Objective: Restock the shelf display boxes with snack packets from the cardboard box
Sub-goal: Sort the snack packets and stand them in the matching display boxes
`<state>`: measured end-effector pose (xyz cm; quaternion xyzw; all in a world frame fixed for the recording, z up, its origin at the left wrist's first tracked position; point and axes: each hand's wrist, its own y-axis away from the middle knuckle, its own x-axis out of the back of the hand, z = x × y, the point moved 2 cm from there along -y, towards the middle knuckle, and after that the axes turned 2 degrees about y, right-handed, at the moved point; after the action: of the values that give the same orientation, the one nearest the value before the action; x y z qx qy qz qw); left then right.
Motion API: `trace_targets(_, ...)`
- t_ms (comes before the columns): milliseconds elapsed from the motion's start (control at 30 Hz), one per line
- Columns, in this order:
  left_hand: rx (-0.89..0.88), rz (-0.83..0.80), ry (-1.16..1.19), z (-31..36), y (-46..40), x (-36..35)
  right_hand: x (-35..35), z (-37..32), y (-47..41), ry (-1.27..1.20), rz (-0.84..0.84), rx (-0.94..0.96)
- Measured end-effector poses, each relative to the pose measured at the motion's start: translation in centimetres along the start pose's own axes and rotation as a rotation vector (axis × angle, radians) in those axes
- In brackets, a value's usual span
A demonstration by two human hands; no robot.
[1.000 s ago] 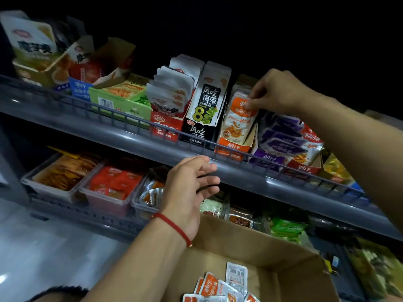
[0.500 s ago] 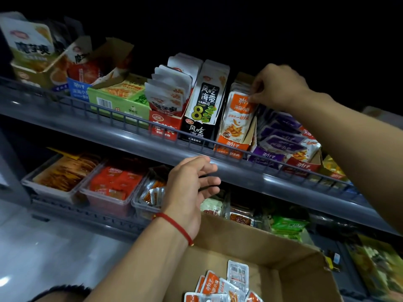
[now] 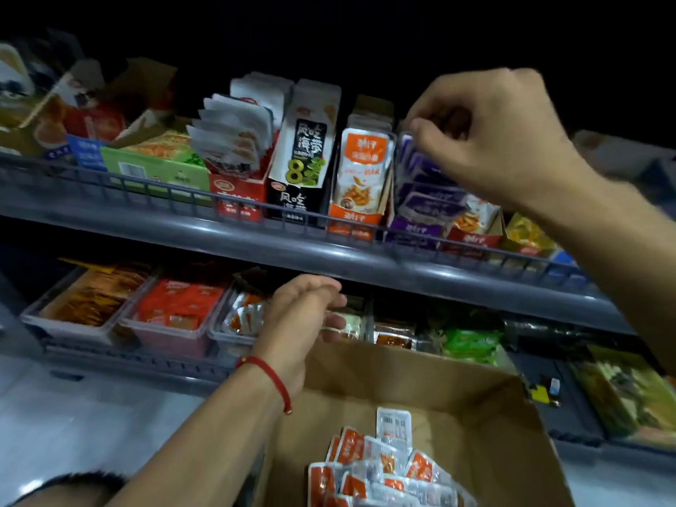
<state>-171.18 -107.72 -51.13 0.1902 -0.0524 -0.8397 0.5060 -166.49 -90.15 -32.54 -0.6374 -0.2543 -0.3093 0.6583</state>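
On the upper shelf [image 3: 329, 256], left to right, a green display box [image 3: 157, 166] stands beside a red display box [image 3: 237, 193] holding white packets fanned upright, then a black seaweed box [image 3: 301, 162], then an orange display box [image 3: 356, 217] packed with upright orange-and-white packets [image 3: 365, 166]. Next comes a purple display box [image 3: 413, 228] of purple packets [image 3: 431, 203].

Below, clear plastic tubs [image 3: 73, 323] hold brown, red and orange sachets. The left hand [image 3: 300, 323] hovers before the lower shelf, fingers relaxed and holding nothing, a red string bracelet [image 3: 269, 375] at the wrist.

The cardboard box [image 3: 475, 415] sits lowest, with loose orange-and-white snack packets [image 3: 376, 466] heaped inside. The right hand [image 3: 497, 137] reaches over the purple box, fingers curled, fingertips at the top of the rear packets; whether it pinches one cannot be told.
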Motion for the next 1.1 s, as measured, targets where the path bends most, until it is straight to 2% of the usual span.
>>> trace_targets(100,0.031,-0.063,-0.210,-2.5,0.1,-1.0,0.6,-0.8,7.1,-0.067,-0.124,-0.001)
trace_targets(233,0.077,-0.155,-0.528,-7.0,0.1,-2.8,-3.3,0.1,17.1,-0.147,-0.525,-0.131)
trace_targets(333,0.149,-0.344,-0.889,-11.8,-0.7,-3.1,-6.7,2.2,24.0,-0.063,-0.842,-0.193)
trace_targets(433,0.252,-0.491,-1.281,-15.9,-1.0,-2.5,-8.0,3.8,27.7,-0.075,-1.056,-0.226)
trace_targets(500,0.369,-0.560,-1.505,-19.1,-1.3,-0.7,-8.1,4.1,28.3,-0.121,-1.093,-0.219)
trace_targets(600,0.444,-0.601,-1.661,-27.9,-5.8,5.3,-8.0,4.3,28.5,-0.175,-1.049,-0.204)
trace_targets(633,0.431,-0.586,-1.691,-29.0,-6.6,6.1,-8.0,4.4,28.5,-0.182,-1.038,-0.204)
trace_targets(700,0.468,-0.694,-1.752,-27.1,-5.7,4.4,-8.0,4.7,28.6,-0.195,-1.026,-0.211)
trace_targets(800,0.295,-0.739,-1.791,-20.8,-2.6,-0.6,-8.0,5.3,28.5,-0.223,-1.023,-0.234)
trace_targets(900,0.192,-0.680,-1.720,-20.3,-3.7,-0.9,-8.2,5.8,28.6,-0.239,-1.044,-0.252)
trace_targets(1000,-0.138,-0.680,-1.604,-16.0,-3.0,-3.9,-8.6,6.2,28.6,-0.317,-1.067,-0.300)
trace_targets(1033,-0.274,-0.673,-1.502,-14.5,-2.6,-4.8,-8.9,6.2,28.6,-0.368,-1.075,-0.331)
trace_targets(1100,-0.422,-0.644,-1.204,-11.7,-1.3,-5.8,-9.3,5.8,28.5,-0.547,-1.102,-0.462)
